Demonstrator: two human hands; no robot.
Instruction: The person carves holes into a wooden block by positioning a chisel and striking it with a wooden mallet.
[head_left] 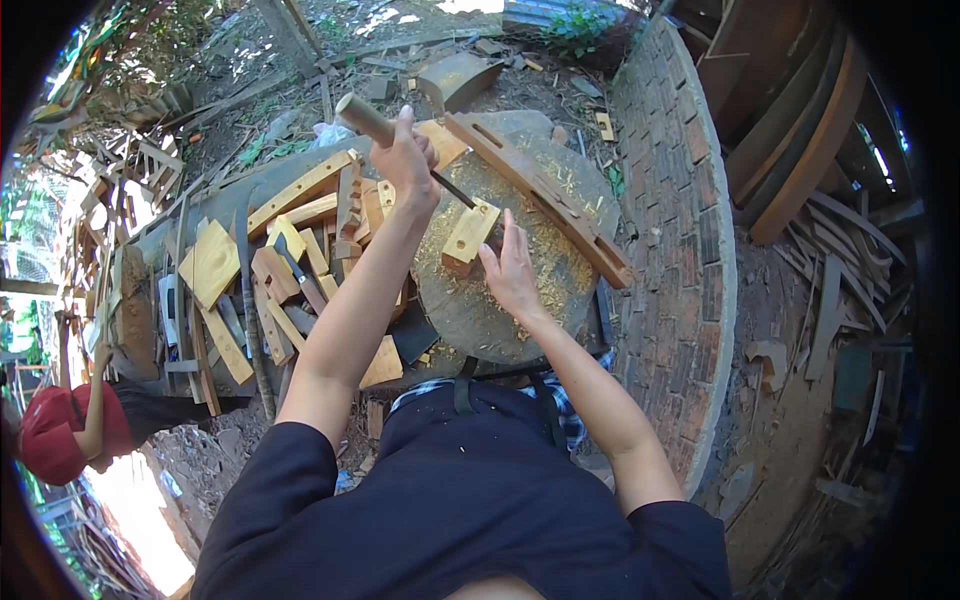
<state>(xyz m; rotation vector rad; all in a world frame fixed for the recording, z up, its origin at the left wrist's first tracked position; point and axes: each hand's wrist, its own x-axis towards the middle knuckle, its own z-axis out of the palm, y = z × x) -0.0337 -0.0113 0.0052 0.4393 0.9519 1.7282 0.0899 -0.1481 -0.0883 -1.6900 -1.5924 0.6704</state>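
Note:
My left hand [402, 165] is wrapped around a chisel; its thick round wooden handle [366, 119] sticks out above the fist. From the fist, the chisel's dark narrow blade [455, 190] slants down to the top end of a yellowish wooden block [473, 232]. Round holes show in the block's upper face. My right hand [514, 275] is beside the block's right side, its fingers stretched out and thumb apart; whether it touches the wood I cannot tell. Under the block is a round stump [455, 325] strewn with shavings.
A long slotted beam [540, 190] lies across the stump's right side. Left of it, wooden pieces [212, 262] and a dark-handled tool [290, 258] crowd a bench. A low brick wall [672, 240] runs along the right. Another person in a red top [75, 430] is at far left.

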